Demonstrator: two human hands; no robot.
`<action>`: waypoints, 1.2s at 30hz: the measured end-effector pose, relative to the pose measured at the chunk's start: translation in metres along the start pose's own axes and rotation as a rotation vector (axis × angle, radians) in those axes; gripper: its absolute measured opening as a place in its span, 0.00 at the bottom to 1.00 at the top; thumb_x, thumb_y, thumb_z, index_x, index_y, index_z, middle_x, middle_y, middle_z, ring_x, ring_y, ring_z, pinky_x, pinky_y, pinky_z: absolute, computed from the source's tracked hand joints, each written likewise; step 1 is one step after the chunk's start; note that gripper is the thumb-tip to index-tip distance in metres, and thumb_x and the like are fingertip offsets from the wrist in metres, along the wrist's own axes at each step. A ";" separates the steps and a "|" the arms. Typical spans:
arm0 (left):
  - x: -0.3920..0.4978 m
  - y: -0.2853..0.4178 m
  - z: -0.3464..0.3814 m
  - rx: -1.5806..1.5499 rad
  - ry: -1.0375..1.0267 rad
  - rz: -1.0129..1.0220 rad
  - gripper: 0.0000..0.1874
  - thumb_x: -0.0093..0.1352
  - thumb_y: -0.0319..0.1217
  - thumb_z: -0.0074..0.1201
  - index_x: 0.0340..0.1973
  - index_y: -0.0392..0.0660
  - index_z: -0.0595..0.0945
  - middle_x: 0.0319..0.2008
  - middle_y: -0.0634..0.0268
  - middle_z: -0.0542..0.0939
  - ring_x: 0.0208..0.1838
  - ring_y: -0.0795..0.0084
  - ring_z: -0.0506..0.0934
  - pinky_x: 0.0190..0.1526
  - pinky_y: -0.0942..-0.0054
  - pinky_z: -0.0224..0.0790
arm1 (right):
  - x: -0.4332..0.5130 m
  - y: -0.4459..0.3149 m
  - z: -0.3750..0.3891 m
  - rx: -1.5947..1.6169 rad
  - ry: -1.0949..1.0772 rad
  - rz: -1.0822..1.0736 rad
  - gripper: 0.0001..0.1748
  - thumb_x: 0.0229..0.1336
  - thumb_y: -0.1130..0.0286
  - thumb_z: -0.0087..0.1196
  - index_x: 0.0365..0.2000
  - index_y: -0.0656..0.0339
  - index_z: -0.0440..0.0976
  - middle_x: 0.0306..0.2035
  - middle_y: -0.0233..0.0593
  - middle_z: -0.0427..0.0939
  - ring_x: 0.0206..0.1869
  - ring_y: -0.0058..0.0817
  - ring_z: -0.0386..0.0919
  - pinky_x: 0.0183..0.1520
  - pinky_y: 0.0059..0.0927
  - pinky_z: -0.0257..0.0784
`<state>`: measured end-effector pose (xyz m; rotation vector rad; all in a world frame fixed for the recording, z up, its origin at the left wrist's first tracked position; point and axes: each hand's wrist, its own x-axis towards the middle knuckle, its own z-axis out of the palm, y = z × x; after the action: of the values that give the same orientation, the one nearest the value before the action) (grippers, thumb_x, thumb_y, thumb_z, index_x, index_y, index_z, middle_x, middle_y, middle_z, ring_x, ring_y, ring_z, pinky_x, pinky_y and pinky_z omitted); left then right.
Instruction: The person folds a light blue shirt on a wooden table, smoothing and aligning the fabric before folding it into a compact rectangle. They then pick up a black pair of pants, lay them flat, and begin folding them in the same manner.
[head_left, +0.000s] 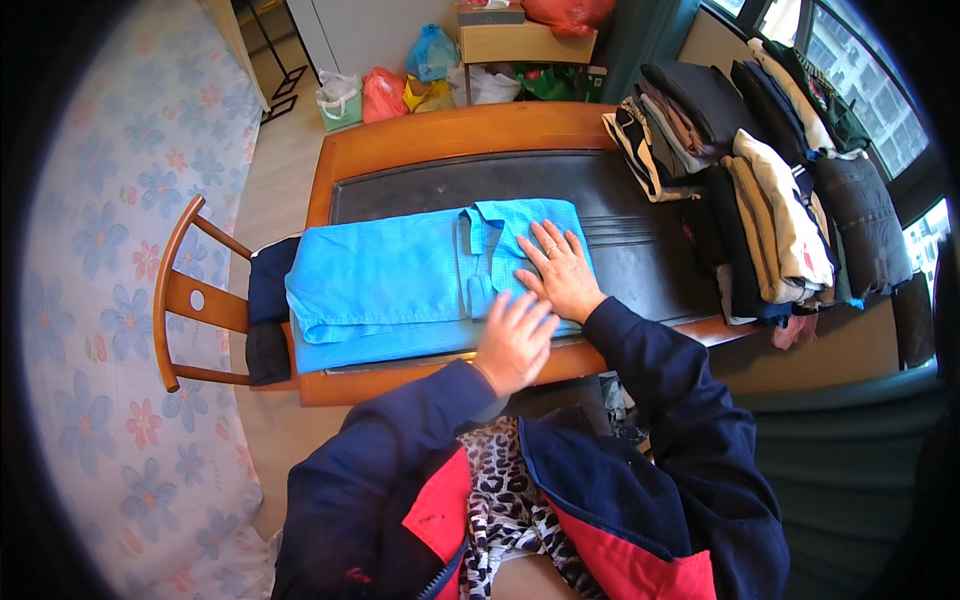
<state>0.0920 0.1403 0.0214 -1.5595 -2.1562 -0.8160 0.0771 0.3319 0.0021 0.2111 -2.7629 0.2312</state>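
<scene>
A bright blue collared shirt (382, 262) lies folded lengthwise on the table, its collar end toward the right. My right hand (559, 270) rests flat on the cloth beside the collar, fingers spread, with a ring on one finger. Over the near edge of the shirt is my left hand (517, 341), slightly blurred, its fingers apart and nothing in its grasp. Whether its fingertips touch the cloth I cannot tell. The shirt's near layer hangs over part of the table's wooden border.
The wooden table (465, 129) has a dark inset top. Stacks of folded clothes (780, 217) fill its right end, below a window. A wooden chair (202, 292) holding dark cloth stands at the left end. Plastic bags (386, 94) sit on the floor beyond, by a small desk (525, 43).
</scene>
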 end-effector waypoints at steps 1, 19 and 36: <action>-0.002 -0.003 -0.004 0.080 -0.020 -0.043 0.15 0.63 0.30 0.59 0.45 0.41 0.82 0.51 0.55 0.79 0.57 0.53 0.75 0.64 0.48 0.60 | -0.002 0.003 -0.001 0.009 -0.009 -0.011 0.33 0.67 0.47 0.49 0.64 0.54 0.69 0.70 0.51 0.63 0.74 0.49 0.55 0.73 0.56 0.48; -0.006 -0.015 -0.012 -0.025 -0.058 -0.071 0.09 0.59 0.29 0.61 0.33 0.41 0.80 0.38 0.55 0.77 0.47 0.53 0.75 0.55 0.51 0.66 | 0.020 0.004 0.014 0.097 0.022 -0.080 0.28 0.70 0.50 0.47 0.65 0.47 0.67 0.71 0.44 0.63 0.75 0.46 0.53 0.72 0.63 0.47; -0.005 -0.017 -0.010 -0.058 -0.055 -0.095 0.09 0.60 0.30 0.64 0.32 0.40 0.81 0.40 0.57 0.78 0.48 0.54 0.75 0.53 0.55 0.67 | -0.029 0.016 -0.032 0.494 0.165 0.468 0.26 0.57 0.69 0.64 0.57 0.55 0.74 0.48 0.53 0.82 0.53 0.48 0.81 0.53 0.38 0.76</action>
<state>0.0771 0.1265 0.0214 -1.5342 -2.2805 -0.8830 0.1121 0.3570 0.0187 -0.3256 -2.5041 1.0028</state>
